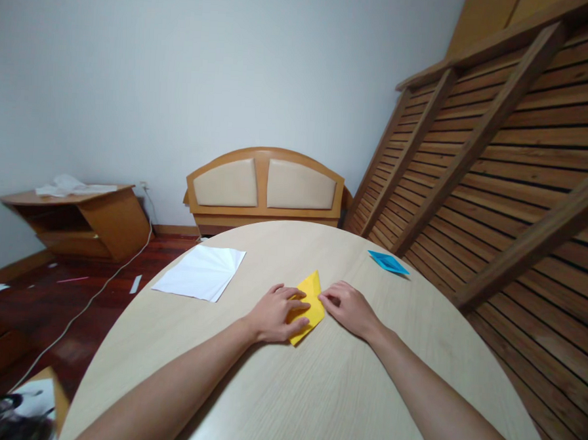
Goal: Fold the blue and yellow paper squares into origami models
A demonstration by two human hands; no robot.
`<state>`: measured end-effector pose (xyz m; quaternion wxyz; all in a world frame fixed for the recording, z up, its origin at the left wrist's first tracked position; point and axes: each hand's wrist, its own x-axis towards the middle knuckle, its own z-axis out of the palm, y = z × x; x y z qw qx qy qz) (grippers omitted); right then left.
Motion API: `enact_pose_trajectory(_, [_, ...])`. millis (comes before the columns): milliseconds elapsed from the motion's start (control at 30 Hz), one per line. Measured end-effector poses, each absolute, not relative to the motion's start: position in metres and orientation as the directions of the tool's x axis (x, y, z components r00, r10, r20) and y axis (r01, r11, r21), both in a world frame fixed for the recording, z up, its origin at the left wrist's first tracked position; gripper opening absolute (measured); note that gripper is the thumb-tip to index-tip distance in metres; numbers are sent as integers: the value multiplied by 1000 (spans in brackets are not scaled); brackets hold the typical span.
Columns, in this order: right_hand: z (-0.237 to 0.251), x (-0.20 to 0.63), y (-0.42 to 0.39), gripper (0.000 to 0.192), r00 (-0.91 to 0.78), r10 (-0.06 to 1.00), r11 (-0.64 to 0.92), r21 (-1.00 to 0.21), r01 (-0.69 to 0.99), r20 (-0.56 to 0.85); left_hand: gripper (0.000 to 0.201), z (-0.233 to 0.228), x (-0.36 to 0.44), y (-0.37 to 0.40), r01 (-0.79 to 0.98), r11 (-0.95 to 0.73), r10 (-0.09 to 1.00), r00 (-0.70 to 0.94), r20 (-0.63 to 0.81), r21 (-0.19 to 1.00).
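Observation:
A folded sheet of yellow paper (314, 306) lies on the round wooden table (275, 390), one corner pointing away from me. My left hand (283, 313) rests on its left part with the fingers spread out flat. At the paper's right edge, my right hand (347, 306) has thumb and forefinger pinched together. Whether paper is caught between those fingertips is hard to make out, but they touch the edge. Part of the yellow sheet is hidden under my left fingers.
White creased paper (200, 272) lies at the table's left. A blue folded paper piece (389, 262) sits near the right far edge. Beyond stand a headboard (265, 185), a low cabinet (77, 218) and a leaning slatted wooden frame (504, 165). A cable (93, 297) crosses the floor.

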<state>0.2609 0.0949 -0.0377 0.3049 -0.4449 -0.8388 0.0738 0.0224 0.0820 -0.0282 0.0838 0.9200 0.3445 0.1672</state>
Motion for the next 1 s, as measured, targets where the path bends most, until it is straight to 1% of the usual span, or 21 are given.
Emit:
enact_pose_trajectory(100, [-46,266,101,21,-464,765,632,-382,674,447,42,-28,21,82,588,-761,646,724,242,273])
enact_pose_trajectory(167, [-52,270,103,28,-453,800,591,-389,707,394,43,-28,20,82,571,-776,629,738,244,268])
enact_pose_trajectory(233, [-55,272,104,39,-429,845,530,-388,754,319,42,-29,20,82,549,-796,603,757,253,255])
enact_pose_trajectory(300, [-54,273,102,47,-424,868,495,-383,780,259,43,-29,20,81,522,-818,573,778,257,243])
enact_pose_trajectory(433, [-47,270,96,54,-421,880,474,-386,791,218,52,-30,21,81,476,-847,526,819,231,237])
enact_pose_trajectory(500, [-45,270,95,56,-408,887,461,-386,799,217,52,-30,20,82,461,-855,509,833,216,237])
enact_pose_trajectory(633, [-52,272,99,53,-373,895,442,-384,810,243,51,-30,19,83,437,-864,489,847,208,249])
enact_pose_trajectory(867, [-62,276,108,40,-270,907,392,-413,822,324,51,-27,18,82,431,-860,488,851,193,273])
enact_pose_trajectory(933, [-59,275,107,35,-315,882,444,-394,805,351,50,-27,19,82,445,-853,501,845,187,274])
enact_pose_trajectory(1000, [-55,273,105,30,-401,840,528,-377,761,367,50,-28,20,81,453,-847,511,838,191,277])
